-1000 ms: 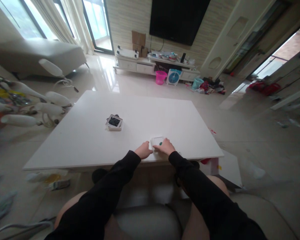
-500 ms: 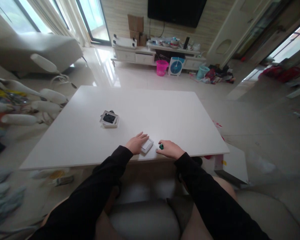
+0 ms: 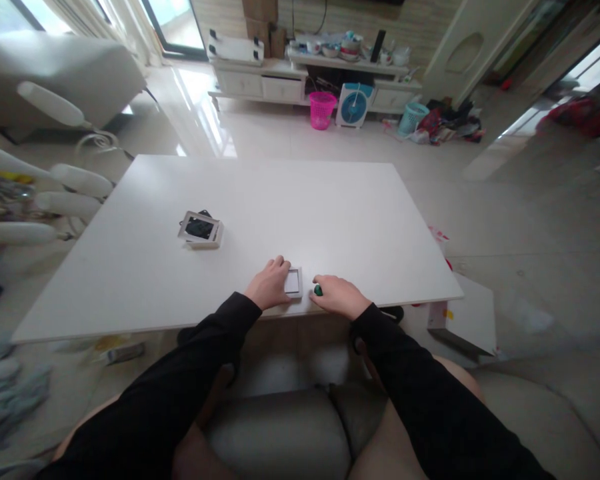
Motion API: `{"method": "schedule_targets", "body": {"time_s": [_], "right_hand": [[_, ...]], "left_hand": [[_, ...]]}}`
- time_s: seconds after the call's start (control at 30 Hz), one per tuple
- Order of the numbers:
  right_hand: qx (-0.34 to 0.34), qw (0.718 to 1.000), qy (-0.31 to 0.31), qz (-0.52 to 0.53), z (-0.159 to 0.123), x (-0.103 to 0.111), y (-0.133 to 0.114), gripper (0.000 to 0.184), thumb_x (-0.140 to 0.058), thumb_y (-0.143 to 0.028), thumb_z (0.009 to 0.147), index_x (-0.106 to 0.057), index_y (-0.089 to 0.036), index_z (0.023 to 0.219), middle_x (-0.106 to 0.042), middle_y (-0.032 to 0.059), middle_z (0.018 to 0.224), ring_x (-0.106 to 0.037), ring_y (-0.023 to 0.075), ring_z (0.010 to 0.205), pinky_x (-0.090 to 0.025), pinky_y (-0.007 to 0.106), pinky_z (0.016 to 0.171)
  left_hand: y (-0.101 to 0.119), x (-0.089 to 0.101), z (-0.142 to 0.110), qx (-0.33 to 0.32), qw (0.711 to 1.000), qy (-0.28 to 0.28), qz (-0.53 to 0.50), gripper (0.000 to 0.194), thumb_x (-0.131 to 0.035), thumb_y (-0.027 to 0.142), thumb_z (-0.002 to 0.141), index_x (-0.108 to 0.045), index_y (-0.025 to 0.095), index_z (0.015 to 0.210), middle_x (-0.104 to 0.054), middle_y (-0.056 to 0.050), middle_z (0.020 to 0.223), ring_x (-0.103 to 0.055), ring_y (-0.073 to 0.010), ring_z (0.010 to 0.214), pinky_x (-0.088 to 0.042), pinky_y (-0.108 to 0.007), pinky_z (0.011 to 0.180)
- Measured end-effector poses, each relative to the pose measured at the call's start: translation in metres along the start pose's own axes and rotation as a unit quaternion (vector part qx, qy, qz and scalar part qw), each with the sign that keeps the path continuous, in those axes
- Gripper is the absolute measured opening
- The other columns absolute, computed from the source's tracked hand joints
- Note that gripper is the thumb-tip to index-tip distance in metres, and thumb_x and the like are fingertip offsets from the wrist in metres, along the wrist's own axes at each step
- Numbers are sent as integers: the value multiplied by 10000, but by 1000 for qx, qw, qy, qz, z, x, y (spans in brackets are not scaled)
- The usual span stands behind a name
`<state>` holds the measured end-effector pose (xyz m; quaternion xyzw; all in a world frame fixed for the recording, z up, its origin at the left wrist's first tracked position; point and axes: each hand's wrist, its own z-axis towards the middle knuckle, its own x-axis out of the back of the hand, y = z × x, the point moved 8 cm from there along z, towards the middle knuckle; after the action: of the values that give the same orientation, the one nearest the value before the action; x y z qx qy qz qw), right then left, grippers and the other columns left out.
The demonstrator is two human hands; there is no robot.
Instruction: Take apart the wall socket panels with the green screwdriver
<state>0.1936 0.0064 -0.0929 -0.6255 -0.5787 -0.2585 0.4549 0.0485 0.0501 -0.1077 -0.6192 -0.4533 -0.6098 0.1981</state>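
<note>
My left hand (image 3: 269, 285) is closed on a small white shallow box (image 3: 293, 283), which lies on the white table (image 3: 330, 213) near its front edge. Its thumb is at the box's near side and its fingers reach over the far left corner. Just right of the box, my right hand (image 3: 341, 297) is curled around a small dark green round object (image 3: 319, 291); the object's kind is too small to make out. Further left on the table rests an open pale box (image 3: 207, 245) with a framed piece with a dark middle (image 3: 199, 229) lying tilted on top.
A lamp with several white arms (image 3: 83, 180) stands at the table's left edge. Beyond the table are a pink basket (image 3: 323, 111), a blue fan (image 3: 355, 107) and a low white cabinet (image 3: 243, 83). A white box (image 3: 467, 313) stands on the floor at right.
My hands have moved apart, the right one drawing away from the white box with the green object. The left hand has taken hold of the box and turned it straight. The view has tilted down.
</note>
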Motion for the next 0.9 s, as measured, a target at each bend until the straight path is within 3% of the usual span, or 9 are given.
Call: {"method": "schedule_targets", "body": {"time_s": [0.13,0.23,0.3,0.43,0.5,0.57,0.7,0.9], "right_hand": [[6,1000,-8,5,-5,0,-3,360,-553,-404,954,-665,-218,1242,-746,143,1232,-716,312,1104,-496,346,841],[-1,1000,-5,-1,-7,3,-3,376,-548,-403,948,-660,-216,1255,-745,153,1229,-717,331,1100,-499,360,824],[-10,1000,0,-8,-7,5,-2,391,-550,-408,942,-658,-210,1262,-745,162,1225,-716,344,1100,-500,370,817],[-12,1000,6,-18,-7,7,-5,398,-543,-427,952,-657,-207,1264,-746,165,1210,-717,340,1092,-502,372,819],[-8,1000,3,-18,-7,6,-9,390,-543,-434,954,-662,-213,1252,-751,159,1188,-721,333,1067,-503,366,810],[-4,1000,2,-13,-6,6,-13,376,-553,-443,950,-671,-219,1228,-756,150,1166,-723,324,1045,-502,357,802],[2,1000,11,-3,-4,8,-20,323,-569,-428,944,-688,-224,1163,-763,139,1140,-722,312,1026,-495,341,789],[0,1000,14,-5,-2,12,-21,326,-563,-430,945,-686,-217,1160,-763,144,1140,-721,309,1015,-485,340,779]], "left_hand": [[5,7,1,-15,999,22,-35,589,-794,351,699,-564,151,1203,-566,-149,1259,-560,-323,1161,-517,-420,1015],[3,21,-1,-29,994,21,-99,712,-797,458,701,-576,122,1288,-586,-167,1288,-537,-342,1254,-462,-440,1125],[-10,31,-2,0,986,17,-169,775,-728,553,763,-547,108,1371,-590,-181,1331,-541,-335,1286,-432,-455,1166],[-52,35,-4,121,936,-18,-331,654,-435,601,931,-528,168,1412,-645,-126,1235,-637,-271,1109,-570,-429,957],[-70,30,-4,164,914,-31,-369,562,-417,558,937,-577,183,1324,-654,-102,1140,-650,-248,1009,-606,-368,793],[-85,21,-4,204,905,-50,-370,463,-477,466,911,-603,177,1251,-658,-102,1092,-657,-232,937,-607,-323,695],[-108,5,-9,272,895,-96,-340,334,-502,261,865,-606,137,1157,-704,-141,1032,-683,-204,790,-612,-316,656],[-117,8,-10,243,943,-104,-201,191,-578,215,818,-661,155,980,-746,-135,865,-727,-248,740,-613,-356,680]]}}
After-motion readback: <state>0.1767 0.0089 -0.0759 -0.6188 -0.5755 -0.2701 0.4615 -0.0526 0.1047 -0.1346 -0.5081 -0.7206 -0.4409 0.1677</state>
